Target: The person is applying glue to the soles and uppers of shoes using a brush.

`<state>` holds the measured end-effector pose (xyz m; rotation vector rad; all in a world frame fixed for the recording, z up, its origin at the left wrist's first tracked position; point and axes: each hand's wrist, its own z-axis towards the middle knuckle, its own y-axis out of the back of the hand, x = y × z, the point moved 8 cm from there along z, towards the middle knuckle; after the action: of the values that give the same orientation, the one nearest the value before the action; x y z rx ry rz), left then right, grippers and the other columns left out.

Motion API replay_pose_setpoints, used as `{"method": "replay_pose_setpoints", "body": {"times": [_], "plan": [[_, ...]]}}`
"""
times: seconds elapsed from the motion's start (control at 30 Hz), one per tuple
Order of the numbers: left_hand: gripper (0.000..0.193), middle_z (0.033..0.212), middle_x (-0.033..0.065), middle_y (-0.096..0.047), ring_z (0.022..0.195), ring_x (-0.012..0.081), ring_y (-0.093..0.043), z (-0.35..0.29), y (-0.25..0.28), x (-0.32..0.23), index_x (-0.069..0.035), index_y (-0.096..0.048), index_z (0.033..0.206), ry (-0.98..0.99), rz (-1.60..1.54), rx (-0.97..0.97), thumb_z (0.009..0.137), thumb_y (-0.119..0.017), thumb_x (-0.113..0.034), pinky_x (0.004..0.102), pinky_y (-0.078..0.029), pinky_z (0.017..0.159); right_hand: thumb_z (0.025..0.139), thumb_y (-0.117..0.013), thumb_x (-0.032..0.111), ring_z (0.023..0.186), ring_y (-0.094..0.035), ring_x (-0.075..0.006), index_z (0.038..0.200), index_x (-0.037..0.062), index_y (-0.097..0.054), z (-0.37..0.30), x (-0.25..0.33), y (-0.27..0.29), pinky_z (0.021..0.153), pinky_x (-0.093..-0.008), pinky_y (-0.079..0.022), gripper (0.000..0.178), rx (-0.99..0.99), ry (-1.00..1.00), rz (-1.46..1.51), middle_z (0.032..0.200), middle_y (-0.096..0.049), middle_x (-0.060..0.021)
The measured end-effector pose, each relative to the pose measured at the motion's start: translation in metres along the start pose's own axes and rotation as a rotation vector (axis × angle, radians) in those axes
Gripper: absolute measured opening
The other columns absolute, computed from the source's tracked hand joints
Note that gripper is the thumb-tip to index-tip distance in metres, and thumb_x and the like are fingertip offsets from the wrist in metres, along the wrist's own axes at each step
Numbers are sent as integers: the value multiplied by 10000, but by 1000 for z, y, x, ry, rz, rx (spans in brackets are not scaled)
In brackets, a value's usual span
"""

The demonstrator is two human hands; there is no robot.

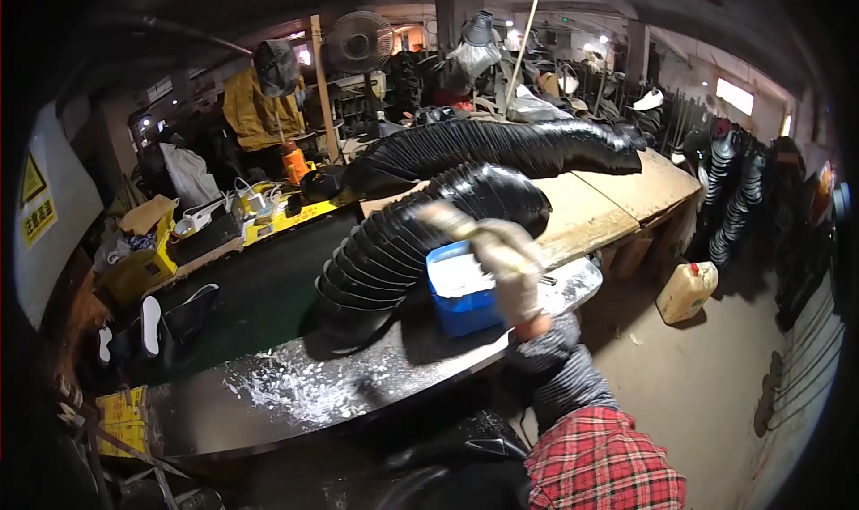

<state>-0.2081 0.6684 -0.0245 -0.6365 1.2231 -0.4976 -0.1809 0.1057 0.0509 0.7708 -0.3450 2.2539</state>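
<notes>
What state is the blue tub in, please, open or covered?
The blue tub is open: white contents show inside its rim.

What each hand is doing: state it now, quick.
Left hand: not in view.
Right hand: blurred, by the blue tub; open or closed, and whether it holds anything, cannot be told.

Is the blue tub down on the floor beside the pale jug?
No, the blue tub stands on the work table, under the gloved right hand, while the pale jug stands on the floor.
</notes>
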Motion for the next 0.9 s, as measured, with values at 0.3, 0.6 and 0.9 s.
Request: {"method": "replay_pose_setpoints", "body": {"times": [0.3, 0.6, 0.9], "plan": [[873, 1194, 317, -571, 1072, 464, -572, 35, 15, 136, 138, -400, 1339, 550, 46, 65, 867, -506, -589, 588, -457, 914, 890, -679, 345, 666, -661, -225, 872, 54, -695, 17, -74, 51, 651, -320, -525, 291, 124, -264, -579, 734, -683, -113], [800, 927, 153, -573, 797, 274, -544, -61, 58, 189, 35, -462, 1280, 1124, -354, -462, 923, -285, -658, 338, -477, 714, 905, -668, 225, 720, -650, -167, 922, 37, -684, -1, -62, 83, 662, -303, -509, 190, 186, -260, -533, 776, -688, -103], [1025, 927, 323, -646, 593, 463, -626, -42, 66, 212, 92, -468, 1309, 1120, -647, -75, 808, -414, -800, 507, -568, 634, 904, -654, 140, 736, -627, -114, 1017, -17, -670, -58, 16, -106, 666, -260, -509, 193, 643, -398, 99, 819, -686, -77]]}}
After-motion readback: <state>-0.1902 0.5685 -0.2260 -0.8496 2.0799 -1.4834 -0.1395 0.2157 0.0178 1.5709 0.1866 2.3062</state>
